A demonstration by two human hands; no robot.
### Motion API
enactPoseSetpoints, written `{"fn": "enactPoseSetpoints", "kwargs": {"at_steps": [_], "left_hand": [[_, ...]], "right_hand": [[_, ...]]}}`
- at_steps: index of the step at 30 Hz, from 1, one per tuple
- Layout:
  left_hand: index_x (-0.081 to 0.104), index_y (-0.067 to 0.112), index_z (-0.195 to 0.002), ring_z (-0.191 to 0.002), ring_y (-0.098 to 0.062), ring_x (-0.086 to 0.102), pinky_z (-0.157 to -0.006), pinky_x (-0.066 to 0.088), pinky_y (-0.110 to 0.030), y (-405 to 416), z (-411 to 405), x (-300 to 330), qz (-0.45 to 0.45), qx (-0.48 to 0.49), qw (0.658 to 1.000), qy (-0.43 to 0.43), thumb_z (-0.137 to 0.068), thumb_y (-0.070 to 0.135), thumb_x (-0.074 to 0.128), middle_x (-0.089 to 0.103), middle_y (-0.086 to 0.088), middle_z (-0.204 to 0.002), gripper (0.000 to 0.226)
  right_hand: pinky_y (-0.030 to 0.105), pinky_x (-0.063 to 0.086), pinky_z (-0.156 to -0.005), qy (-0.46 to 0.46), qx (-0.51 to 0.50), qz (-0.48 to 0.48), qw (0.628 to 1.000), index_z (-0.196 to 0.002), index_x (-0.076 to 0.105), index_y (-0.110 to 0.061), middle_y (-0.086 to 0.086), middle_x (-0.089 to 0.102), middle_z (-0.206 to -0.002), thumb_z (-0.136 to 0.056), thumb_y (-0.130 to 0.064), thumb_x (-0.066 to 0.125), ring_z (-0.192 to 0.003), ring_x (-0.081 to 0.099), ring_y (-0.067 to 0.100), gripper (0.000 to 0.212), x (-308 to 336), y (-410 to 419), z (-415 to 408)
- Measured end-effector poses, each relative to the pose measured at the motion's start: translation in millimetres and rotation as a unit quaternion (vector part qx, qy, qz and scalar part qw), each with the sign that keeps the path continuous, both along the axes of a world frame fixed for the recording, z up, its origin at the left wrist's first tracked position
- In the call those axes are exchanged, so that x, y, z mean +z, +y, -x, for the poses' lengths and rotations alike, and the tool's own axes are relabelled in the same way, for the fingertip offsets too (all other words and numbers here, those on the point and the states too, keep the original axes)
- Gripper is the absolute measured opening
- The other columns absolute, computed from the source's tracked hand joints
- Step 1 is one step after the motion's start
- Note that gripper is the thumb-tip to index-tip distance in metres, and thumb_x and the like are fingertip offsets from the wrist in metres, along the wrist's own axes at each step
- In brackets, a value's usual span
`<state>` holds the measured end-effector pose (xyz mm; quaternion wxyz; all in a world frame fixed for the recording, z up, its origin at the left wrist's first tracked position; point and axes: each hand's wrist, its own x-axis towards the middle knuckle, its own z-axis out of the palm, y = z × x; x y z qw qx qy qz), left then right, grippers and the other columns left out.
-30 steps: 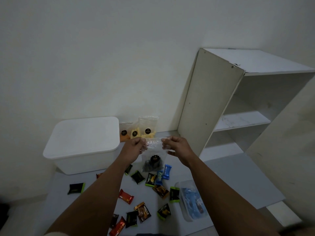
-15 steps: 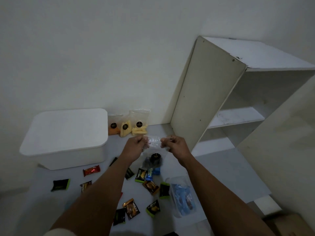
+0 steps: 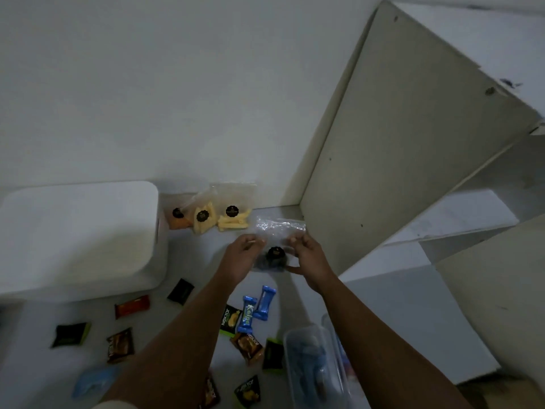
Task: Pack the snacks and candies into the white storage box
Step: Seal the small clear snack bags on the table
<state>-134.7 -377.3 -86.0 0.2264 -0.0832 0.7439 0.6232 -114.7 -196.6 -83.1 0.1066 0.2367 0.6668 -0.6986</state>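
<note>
The white storage box (image 3: 79,237) is sitting at the left of the counter (image 3: 398,314) with its lid on, close against the wall. Both hands are pinching one clear zip bag (image 3: 278,231) between them, above the counter just in front of the white shelf unit (image 3: 413,143): the left hand (image 3: 240,258) is gripping the bag's left side with curled fingers, and the right hand (image 3: 306,258) is gripping its right side between thumb and fingertips. The bag is hanging down with dark contents and a round black sticker at its lower part. Three more clear snack bags (image 3: 212,215) with black stickers are leaning against the wall just beside the box, one holding orange pieces and two holding pale yellow ones. Two blue Kalpa candies (image 3: 255,309) are lying side by side between the forearms. Small wrapped snacks are lying scattered across the counter: one red-brown packet (image 3: 131,306), two brown packets (image 3: 120,345), and several black-and-green Nextar packets (image 3: 230,320); a few more are partly hidden by the left forearm, so their full count cannot be told. One clear lidded container (image 3: 315,367) with blue items inside is resting at the near right, and one pale blue wrapper (image 3: 94,382) is lying at the near left
</note>
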Motion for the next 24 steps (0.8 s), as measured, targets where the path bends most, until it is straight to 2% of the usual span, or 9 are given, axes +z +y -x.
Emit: {"fn": "enactPoseSetpoints", "kwargs": {"at_steps": [4,8,11,13,15,17,20,22,24], "left_hand": [[0.042,0.013,-0.149,-0.122,-0.018,0.054,-0.097,0.045,-0.029,28,34,-26,0.031,-0.015,0.999,-0.023,-0.094,0.028,0.069,0.051,-0.01,-0.146,0.063],[0.03,0.007,-0.152,-0.109,-0.005,0.049,-0.079,0.045,-0.014,55,78,-45,0.004,0.012,0.999,-0.045,-0.095,0.012,0.067,0.047,-0.003,-0.141,0.068],[0.031,0.009,-0.149,-0.115,-0.008,0.046,-0.072,0.043,-0.006,69,104,-61,-0.003,0.041,0.998,-0.042,-0.094,0.006,0.066,0.048,0.005,-0.125,0.065],[0.034,0.012,-0.145,-0.116,-0.012,0.052,-0.083,0.046,-0.016,73,114,-76,0.01,0.053,0.998,-0.033,-0.09,0.006,0.069,0.053,0.008,-0.118,0.065],[0.033,0.014,-0.144,-0.123,-0.015,0.056,-0.102,0.049,-0.033,75,118,-90,0.001,0.069,0.997,-0.016,-0.083,0.012,0.073,0.056,0.0,-0.13,0.073],[0.034,0.02,-0.145,-0.124,-0.012,0.058,-0.11,0.047,-0.042,74,117,-98,-0.021,0.076,0.997,0.0,-0.083,0.011,0.071,0.055,-0.003,-0.138,0.072],[0.027,0.019,-0.154,-0.129,-0.015,0.056,-0.111,0.045,-0.041,74,115,-92,-0.018,0.081,0.997,-0.003,-0.086,0.018,0.07,0.054,-0.003,-0.146,0.08],[0.021,0.018,-0.157,-0.132,-0.016,0.054,-0.112,0.043,-0.041,73,114,-89,-0.008,0.078,0.997,-0.011,-0.087,0.025,0.069,0.051,0.001,-0.148,0.086],[0.028,0.021,-0.155,-0.129,-0.015,0.054,-0.111,0.043,-0.037,71,113,-87,0.003,0.078,0.997,-0.015,-0.091,0.023,0.068,0.053,0.008,-0.141,0.076]], "right_hand": [[0.059,0.058,-0.084,0.014,-0.016,-0.016,1.0,-0.091,0.062,-0.019,0.01,0.069,-0.108,-0.104,-0.017,0.049,-0.102,0.066,0.023,0.018,-20,6,58],[0.062,0.057,-0.085,0.016,-0.03,-0.065,0.997,-0.085,0.069,-0.031,0.01,0.072,-0.1,-0.094,-0.031,0.057,-0.099,0.07,0.03,0.014,-52,13,108],[0.05,0.056,-0.094,0.028,-0.049,-0.086,0.995,-0.095,0.07,-0.023,0.004,0.072,-0.096,-0.097,-0.023,0.056,-0.091,0.068,0.018,0.013,-78,16,137],[0.04,0.054,-0.089,0.036,-0.062,-0.099,0.993,-0.102,0.067,-0.009,0.009,0.069,-0.097,-0.099,-0.017,0.055,-0.087,0.063,0.015,0.015,-82,15,150],[0.028,0.05,-0.079,0.039,-0.066,-0.108,0.991,-0.106,0.064,-0.001,0.007,0.067,-0.096,-0.099,-0.014,0.055,-0.082,0.061,0.008,0.017,-87,14,160],[0.021,0.047,-0.074,0.038,-0.065,-0.126,0.989,-0.105,0.063,0.002,0.011,0.068,-0.095,-0.099,-0.012,0.056,-0.081,0.059,0.007,0.017,-93,12,168],[0.019,0.045,-0.071,0.031,-0.061,-0.137,0.988,-0.102,0.059,0.006,0.015,0.066,-0.095,-0.098,-0.012,0.057,-0.085,0.058,0.013,0.018,-99,8,173],[0.01,0.044,-0.066,0.026,-0.06,-0.144,0.987,-0.102,0.059,0.006,0.009,0.065,-0.095,-0.098,-0.01,0.056,-0.083,0.058,0.012,0.017,-100,7,174],[0.001,0.039,-0.059,0.024,-0.057,-0.157,0.986,-0.102,0.06,0.003,0.005,0.063,-0.093,-0.097,-0.008,0.055,-0.077,0.056,0.006,0.013,-99,5,171]]}}
